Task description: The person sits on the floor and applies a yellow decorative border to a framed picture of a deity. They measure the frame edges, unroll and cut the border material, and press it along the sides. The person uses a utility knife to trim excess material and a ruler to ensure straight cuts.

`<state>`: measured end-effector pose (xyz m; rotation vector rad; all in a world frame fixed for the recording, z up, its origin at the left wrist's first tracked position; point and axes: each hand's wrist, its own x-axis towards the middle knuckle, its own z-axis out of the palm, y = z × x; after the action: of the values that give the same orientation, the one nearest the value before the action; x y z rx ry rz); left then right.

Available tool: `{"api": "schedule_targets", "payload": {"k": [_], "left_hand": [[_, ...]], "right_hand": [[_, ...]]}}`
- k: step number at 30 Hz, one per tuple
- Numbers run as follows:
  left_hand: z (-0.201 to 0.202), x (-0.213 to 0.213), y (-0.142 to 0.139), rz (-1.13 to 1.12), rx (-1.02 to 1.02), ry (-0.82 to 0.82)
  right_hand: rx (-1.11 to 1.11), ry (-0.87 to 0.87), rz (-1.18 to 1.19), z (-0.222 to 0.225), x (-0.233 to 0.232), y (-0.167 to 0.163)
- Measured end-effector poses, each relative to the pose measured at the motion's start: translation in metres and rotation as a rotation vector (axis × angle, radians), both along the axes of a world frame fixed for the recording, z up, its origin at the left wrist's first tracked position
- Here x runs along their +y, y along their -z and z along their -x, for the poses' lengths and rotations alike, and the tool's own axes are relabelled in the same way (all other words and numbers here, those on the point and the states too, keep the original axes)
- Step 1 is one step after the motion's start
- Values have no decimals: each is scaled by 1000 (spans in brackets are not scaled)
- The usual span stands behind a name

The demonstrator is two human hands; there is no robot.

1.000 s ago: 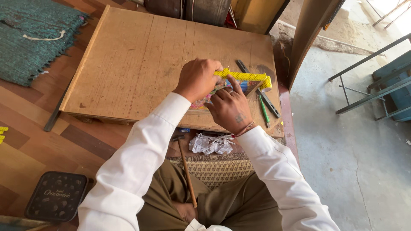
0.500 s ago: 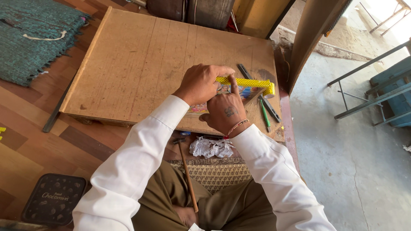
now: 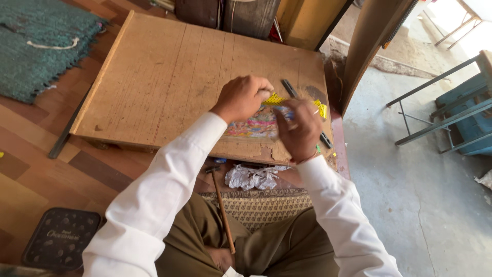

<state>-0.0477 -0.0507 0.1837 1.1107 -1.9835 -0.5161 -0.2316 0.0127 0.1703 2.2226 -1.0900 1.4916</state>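
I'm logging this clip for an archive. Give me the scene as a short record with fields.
setting: low wooden board on a floor
left hand: left hand pressing a yellow ruler
right hand: right hand, blurred, over a colourful sheet
near lap: hammer, crumpled foil
also: green mat, dark tin

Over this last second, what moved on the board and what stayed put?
The right hand lifted off the yellow ruler and is blurred mid-move; what it holds is unclear. The left hand stayed pressing the ruler over the colourful sheet. The board, hammer and crumpled foil are unchanged.
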Motion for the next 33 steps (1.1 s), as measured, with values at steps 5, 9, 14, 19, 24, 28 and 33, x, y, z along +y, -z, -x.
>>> {"api": "schedule_targets", "payload": {"k": [5,9,14,19,24,28,33], "left_hand": [[11,-16,-9,-208,-65,-118],[12,-37,-8,-337,112,43],[11,-53,-8,-570,310,161],[15,-59,-11,-550,201,155],[16,-65,3,-581,176,237],[15,-72,14,-610,136,251],[13,-65,16,-496,225,109]], "right_hand": [[-144,-82,-238,8,-16,0],[-114,-12,-227,7,-22,1],[-111,-28,-256,10,-23,3],[-74,-19,-233,11,-23,2],[-59,-72,-288,13,-23,2],[-51,-155,-331,14,-25,0],[40,-93,-355,12,-24,-8]]}}
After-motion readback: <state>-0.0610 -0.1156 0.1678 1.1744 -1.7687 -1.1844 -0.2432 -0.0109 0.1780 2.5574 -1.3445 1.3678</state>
